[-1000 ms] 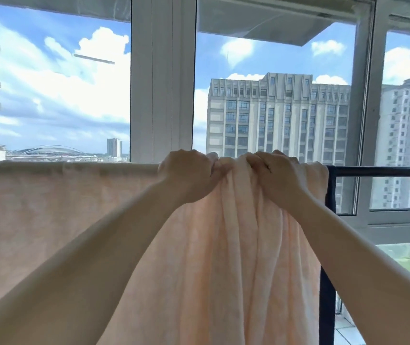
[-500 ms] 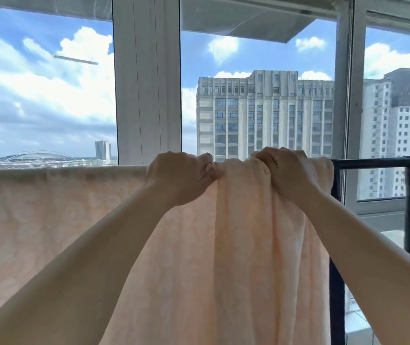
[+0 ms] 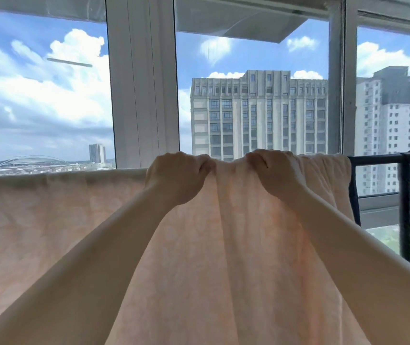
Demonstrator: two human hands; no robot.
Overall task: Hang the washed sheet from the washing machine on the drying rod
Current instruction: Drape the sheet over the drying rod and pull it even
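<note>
- The left hand (image 3: 176, 178) and right hand (image 3: 271, 175) each grip a bunch of the sheet (image 3: 236, 245) at its top fold, fingers curled into the cloth.
- A second ago they sat knuckle to knuckle; now a short stretch of cloth shows between them.
- The sheet lies over the rod (image 3: 383, 158), flat on the left, gathered toward the right.
- Judged: hanging done, spreading under way.

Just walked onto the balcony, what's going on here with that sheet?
A person is hanging a pale peach sheet over a dark drying rod by the window. The left hand and the right hand each grip bunched cloth at the top edge. The sheet lies flat on the left and gathered in folds near the hands.
</note>
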